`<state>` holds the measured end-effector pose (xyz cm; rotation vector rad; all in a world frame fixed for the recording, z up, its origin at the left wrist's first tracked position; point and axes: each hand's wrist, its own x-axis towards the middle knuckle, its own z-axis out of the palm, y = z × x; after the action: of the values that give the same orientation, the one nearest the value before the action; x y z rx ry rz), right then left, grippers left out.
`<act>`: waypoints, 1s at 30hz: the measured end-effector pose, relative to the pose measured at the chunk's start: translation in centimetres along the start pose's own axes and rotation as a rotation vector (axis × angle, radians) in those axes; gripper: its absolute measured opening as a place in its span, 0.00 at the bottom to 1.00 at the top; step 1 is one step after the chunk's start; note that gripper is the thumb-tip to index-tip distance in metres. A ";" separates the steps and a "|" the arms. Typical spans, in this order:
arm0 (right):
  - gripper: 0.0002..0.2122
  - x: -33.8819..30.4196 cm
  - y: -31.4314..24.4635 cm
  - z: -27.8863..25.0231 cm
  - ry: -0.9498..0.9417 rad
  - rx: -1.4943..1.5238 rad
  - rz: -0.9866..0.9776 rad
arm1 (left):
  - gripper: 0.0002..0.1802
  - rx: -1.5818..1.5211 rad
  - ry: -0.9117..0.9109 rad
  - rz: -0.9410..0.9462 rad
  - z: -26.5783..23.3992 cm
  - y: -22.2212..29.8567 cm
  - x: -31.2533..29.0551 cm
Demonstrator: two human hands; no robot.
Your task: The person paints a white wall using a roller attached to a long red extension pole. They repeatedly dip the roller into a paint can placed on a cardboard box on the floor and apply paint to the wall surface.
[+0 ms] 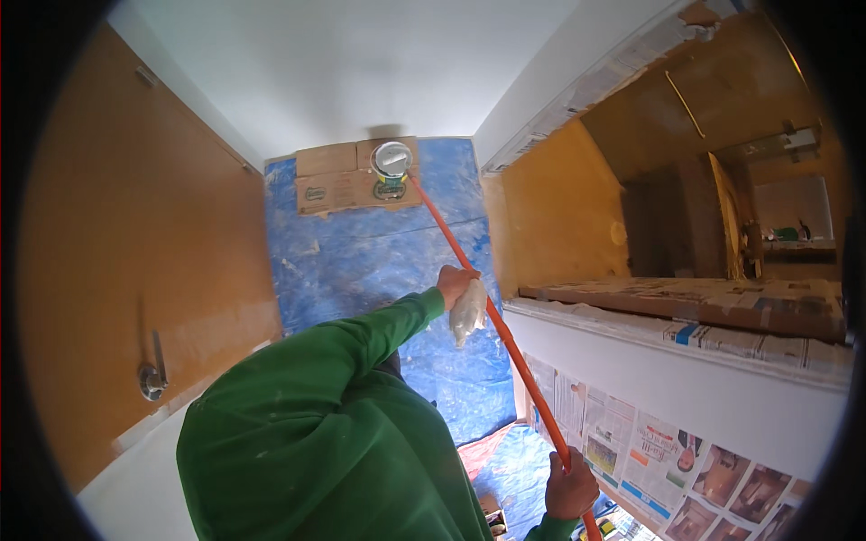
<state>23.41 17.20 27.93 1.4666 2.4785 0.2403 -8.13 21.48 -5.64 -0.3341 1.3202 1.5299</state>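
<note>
A long orange extension pole slants from the lower right up to a paint bucket by the far wall. In the bucket's mouth lies a white paint roller at the pole's far end, amid whitish paint. My left hand is closed around the middle of the pole. A crumpled whitish rag or plastic hangs at that hand, against the pole. Lower down, my right hand grips the pole near its back end. Green sleeves cover my arms.
Flattened cardboard lies under the bucket, on a blue tarp. A brown door with a lever handle stands left. At right, newspaper covers a low wall and ledge beside an opening. White walls rise ahead.
</note>
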 end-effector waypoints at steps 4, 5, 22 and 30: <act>0.16 4.7 -3.8 3.6 0.063 0.204 -0.068 | 0.11 0.014 -0.123 -0.062 1.2 -1.8 1.1; 0.16 6.1 -5.1 5.3 0.021 0.245 -0.069 | 0.12 0.041 -0.123 -0.087 1.2 -3.2 1.4; 0.17 7.5 -2.9 22.6 -0.363 0.672 0.163 | 0.21 0.849 0.241 0.329 -22.4 7.6 8.3; 0.15 4.6 -7.6 20.9 -0.437 0.845 0.369 | 0.28 1.166 0.331 0.286 -32.4 12.6 16.8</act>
<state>21.09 17.89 5.30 1.9798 1.9887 -1.0687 -38.24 4.44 -22.70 0.3815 2.3433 0.6962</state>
